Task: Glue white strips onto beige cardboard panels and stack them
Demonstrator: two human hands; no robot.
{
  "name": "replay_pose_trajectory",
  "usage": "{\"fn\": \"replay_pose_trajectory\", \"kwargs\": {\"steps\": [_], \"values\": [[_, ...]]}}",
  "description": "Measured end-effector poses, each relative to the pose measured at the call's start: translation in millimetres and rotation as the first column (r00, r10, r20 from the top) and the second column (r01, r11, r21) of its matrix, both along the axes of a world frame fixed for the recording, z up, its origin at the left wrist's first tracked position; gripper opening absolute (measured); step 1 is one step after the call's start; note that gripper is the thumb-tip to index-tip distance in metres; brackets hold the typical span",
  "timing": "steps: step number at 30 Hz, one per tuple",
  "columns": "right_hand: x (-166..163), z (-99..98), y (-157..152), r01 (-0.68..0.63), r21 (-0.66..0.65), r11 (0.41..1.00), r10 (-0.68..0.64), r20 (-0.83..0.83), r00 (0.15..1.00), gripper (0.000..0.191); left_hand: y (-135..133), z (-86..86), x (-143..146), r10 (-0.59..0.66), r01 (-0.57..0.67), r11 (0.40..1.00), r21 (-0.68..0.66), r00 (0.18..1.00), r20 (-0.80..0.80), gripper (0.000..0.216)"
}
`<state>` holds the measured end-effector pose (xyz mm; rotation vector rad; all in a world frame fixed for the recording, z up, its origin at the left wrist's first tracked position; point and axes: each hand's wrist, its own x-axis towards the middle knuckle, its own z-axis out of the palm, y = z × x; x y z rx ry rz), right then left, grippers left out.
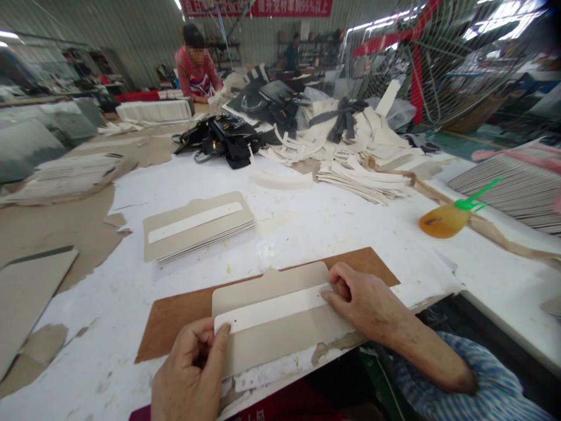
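Note:
A beige panel (284, 345) with rounded corners lies partly on a brown board (164, 327) at the table's near edge. Across the panel runs a white strip (276, 308) with a small dark hole near each end. My left hand (190, 368) pinches the strip's left end between thumb and fingers. At the other end, my right hand (362, 301) has its fingers curled and its thumb on the strip. Farther back sits a stack of similar beige panels (199, 225), its top one bearing the same kind of white strip.
An orange-filled bottle with a green spout (445, 221) lies on the right. Black bag parts (225, 137) and heaped cream strips (363, 175) cover the far side. Stacked sheets (517, 181) stand at right. A co-worker (197, 67) leans over the table's far end.

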<state>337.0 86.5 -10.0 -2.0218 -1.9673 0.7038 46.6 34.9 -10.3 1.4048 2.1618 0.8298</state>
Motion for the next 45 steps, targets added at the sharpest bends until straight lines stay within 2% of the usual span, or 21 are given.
{"fn": "replay_pose_trajectory", "kwargs": {"steps": [4, 7, 8, 10, 12, 14, 16, 19, 20, 22, 29, 36, 45], "values": [[1, -4.1, -2, -0.026, -0.001, 1.0, 0.026, 0.022, 0.999, 0.016, 0, -8.7, -7, -0.028, 0.028, 0.998, 0.053, 1.0, 0.001, 0.043], [3, -11.3, -4, -0.04, 0.014, 0.999, 0.039, 0.025, 0.999, 0.011, -7, -10.8, -11, -0.131, 0.129, 0.962, 0.24, 0.991, -0.005, 0.028], [4, -13.9, -4, -0.04, 0.022, 0.999, 0.04, 0.023, 0.999, 0.015, -10, -10.6, -12, -0.204, 0.204, 0.917, 0.342, 0.978, -0.035, 0.02], [6, -18.6, -5, -0.039, 0.036, 0.999, 0.038, 0.015, 0.999, 0.023, -18, -10.0, -13, -0.366, 0.383, 0.772, 0.507, 0.92, -0.139, 0.009], [9, -22.8, -5, -0.037, 0.047, 0.998, 0.036, 0.011, 0.999, 0.029, -23, -10.0, -14, -0.474, 0.522, 0.643, 0.56, 0.846, -0.244, 0.022], [11, -26.7, -6, -0.05, 0.04, 0.998, 0.049, 0.006, 0.999, 0.031, -26, -11.1, -14, -0.51, 0.571, 0.608, 0.552, 0.813, -0.28, 0.025], [14, -31.0, -6, -0.066, 0.052, 0.996, 0.066, 0.004, 0.998, 0.032, -25, -12.7, -13, -0.465, 0.519, 0.669, 0.533, 0.851, -0.244, 0.017], [16, -37.9, -6, -0.061, 0.084, 0.995, 0.06, 0.008, 0.998, 0.032, -18, -14.7, -13, -0.301, 0.343, 0.841, 0.419, 0.939, -0.167, 0.018], [17, -40.0, -6, -0.051, 0.088, 0.995, 0.05, 0.011, 0.999, 0.032, -15, -15.2, -13, -0.257, 0.3, 0.881, 0.365, 0.953, -0.164, 0.021], [19, -44.0, -6, -0.05, 0.086, 0.995, 0.049, 0.013, 0.999, 0.032, -11, -15.7, -14, -0.214, 0.255, 0.924, 0.283, 0.962, -0.169, 0.024], [24, -51.1, -6, -0.077, 0.145, 0.986, 0.077, 0.006, 0.997, 0.029, -4, -18.7, -12, -0.186, 0.221, 0.956, 0.192, 0.965, -0.183, 0.023], [24, -46.7, -6, -0.094, 0.042, 0.995, 0.092, 0.043, 0.995, 0.029, -2, -17.1, -5, -0.142, 0.181, 0.965, 0.192, 0.97, -0.197, 0.021], [45, -67.2, -1, -0.137, 0.022, 0.99, 0.137, 0.025, 0.99, 0.026, -1, -15.2, -5, -0.153, 0.203, 0.962, 0.183, 0.955, -0.255, 0.017]]}}
